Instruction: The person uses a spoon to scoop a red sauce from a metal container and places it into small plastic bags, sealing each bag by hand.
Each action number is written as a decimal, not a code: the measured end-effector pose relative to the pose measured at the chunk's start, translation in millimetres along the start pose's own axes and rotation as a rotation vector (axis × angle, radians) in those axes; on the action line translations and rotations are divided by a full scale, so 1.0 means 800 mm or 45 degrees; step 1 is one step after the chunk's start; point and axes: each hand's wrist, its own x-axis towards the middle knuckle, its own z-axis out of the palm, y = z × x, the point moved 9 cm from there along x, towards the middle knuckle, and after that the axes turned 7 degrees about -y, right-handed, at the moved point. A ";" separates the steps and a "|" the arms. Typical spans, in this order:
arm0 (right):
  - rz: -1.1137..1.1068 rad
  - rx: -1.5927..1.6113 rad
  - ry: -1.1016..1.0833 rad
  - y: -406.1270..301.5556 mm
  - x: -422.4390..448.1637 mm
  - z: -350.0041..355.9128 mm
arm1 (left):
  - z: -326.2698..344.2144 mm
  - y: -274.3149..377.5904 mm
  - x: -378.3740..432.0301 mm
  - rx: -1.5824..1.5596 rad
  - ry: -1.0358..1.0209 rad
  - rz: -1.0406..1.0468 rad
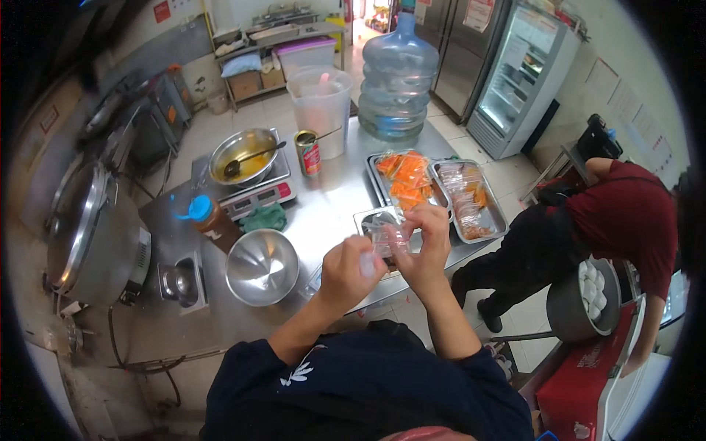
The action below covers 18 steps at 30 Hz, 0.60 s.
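Note:
Between my two hands is a small clear plastic bag (390, 238) with a red line across it. My right hand (427, 248) pinches its right side with thumb and fingers. My left hand (347, 275) is closed at its left side, and a blurred whitish translucent piece (367, 264) shows in that fist. Just beyond the hands, a small steel pan (361, 220) is partly hidden by them. Farther off, a steel tray (375, 176) holds orange, plastic-wrapped portions (408, 171). Beside it, another steel tray (499, 226) carries clear-wrapped packets (460, 195).
Left on the steel table (331, 198) are an empty bowl (262, 267), a brown squeeze bottle (218, 229), a green cloth (265, 218) and a scale (259, 195) bearing a bowl (242, 157). An open can (308, 154) and water jug (398, 82) stand behind. A person (618, 215) bends at right.

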 end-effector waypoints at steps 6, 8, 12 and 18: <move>-0.091 -0.012 -0.173 0.004 -0.010 0.014 | -0.004 -0.059 0.003 -0.109 0.043 -0.459; -0.023 -0.111 -0.269 0.019 -0.014 0.024 | -0.011 -0.053 0.019 -0.011 0.093 -0.273; 0.276 0.264 -0.262 0.054 -0.029 0.025 | -0.005 -0.023 0.019 0.082 -0.027 -0.054; 0.993 1.335 -0.297 0.102 -0.075 0.067 | 0.031 -0.015 0.005 0.057 -0.260 0.003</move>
